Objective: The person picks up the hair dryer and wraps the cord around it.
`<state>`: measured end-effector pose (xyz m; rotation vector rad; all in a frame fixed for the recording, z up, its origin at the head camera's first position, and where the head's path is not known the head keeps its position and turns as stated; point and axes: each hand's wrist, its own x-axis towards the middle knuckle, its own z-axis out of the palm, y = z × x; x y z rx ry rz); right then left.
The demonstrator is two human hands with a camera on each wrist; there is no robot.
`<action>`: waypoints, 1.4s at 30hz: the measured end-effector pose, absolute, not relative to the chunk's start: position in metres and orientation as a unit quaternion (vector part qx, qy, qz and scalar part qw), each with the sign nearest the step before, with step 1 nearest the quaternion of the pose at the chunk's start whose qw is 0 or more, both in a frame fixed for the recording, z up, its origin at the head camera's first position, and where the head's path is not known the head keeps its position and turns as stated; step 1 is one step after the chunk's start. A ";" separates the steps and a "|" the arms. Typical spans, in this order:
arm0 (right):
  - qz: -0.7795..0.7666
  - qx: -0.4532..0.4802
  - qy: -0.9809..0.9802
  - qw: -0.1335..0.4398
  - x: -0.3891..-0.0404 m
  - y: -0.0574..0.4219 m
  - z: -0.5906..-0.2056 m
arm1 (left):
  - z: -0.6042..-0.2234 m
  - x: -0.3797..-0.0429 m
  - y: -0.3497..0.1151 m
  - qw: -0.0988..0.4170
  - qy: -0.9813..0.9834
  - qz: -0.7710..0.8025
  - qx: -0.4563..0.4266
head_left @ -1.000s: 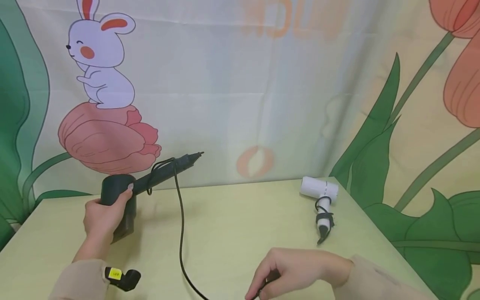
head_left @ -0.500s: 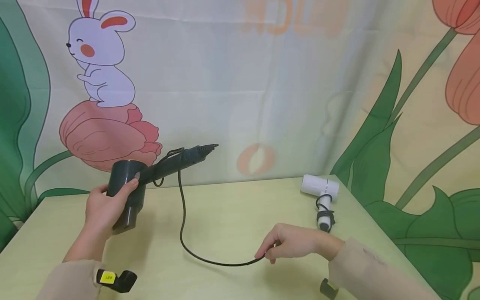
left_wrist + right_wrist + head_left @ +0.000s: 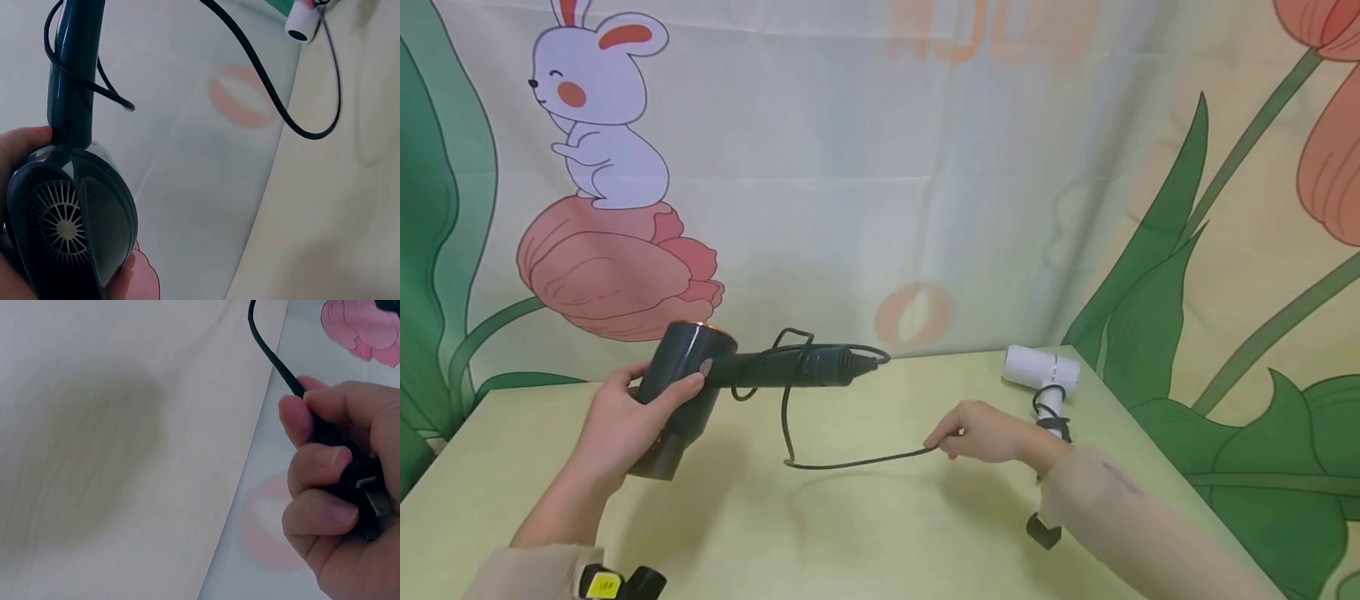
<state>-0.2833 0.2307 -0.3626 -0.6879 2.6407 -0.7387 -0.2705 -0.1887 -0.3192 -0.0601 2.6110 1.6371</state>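
Note:
My left hand (image 3: 632, 417) grips a dark green hair dryer (image 3: 688, 379) by its barrel, raised over the table. Its handle (image 3: 797, 367) points right, with loose loops of black cord (image 3: 857, 461) around it. The left wrist view shows the slotted round vent (image 3: 65, 228) on the barrel's end. From the handle the cord dips and runs across to my right hand (image 3: 981, 432). In the right wrist view those fingers curl round the black plug (image 3: 340, 447), whose metal prong (image 3: 377, 499) shows at the palm, while thumb and forefinger pinch where the cord leaves it.
A white hair dryer (image 3: 1041, 375) lies at the table's back right, its black cord wound round the handle, which is partly behind my right arm. The pale yellow table (image 3: 880, 542) ends against a printed cloth (image 3: 820, 208) with a rabbit and tulips.
My left hand has moved right with the dark hair dryer, whose handle has swung from slanting upward to nearly level. My right hand has risen and moved away from me, drawing the cord straighter.

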 end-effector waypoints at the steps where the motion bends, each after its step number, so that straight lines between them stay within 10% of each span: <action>1: -0.250 -0.237 0.927 0.145 -0.287 0.232 -0.363 | -0.320 -0.269 -0.188 0.035 0.847 0.530 -0.011; 20: -0.224 -0.069 0.971 -0.037 -0.347 0.264 -0.360 | -0.324 -0.247 -0.180 0.099 0.841 0.521 0.105; 42: -0.228 0.109 0.966 -0.059 -0.344 0.334 -0.351 | -0.329 -0.243 -0.206 0.118 0.847 0.500 0.141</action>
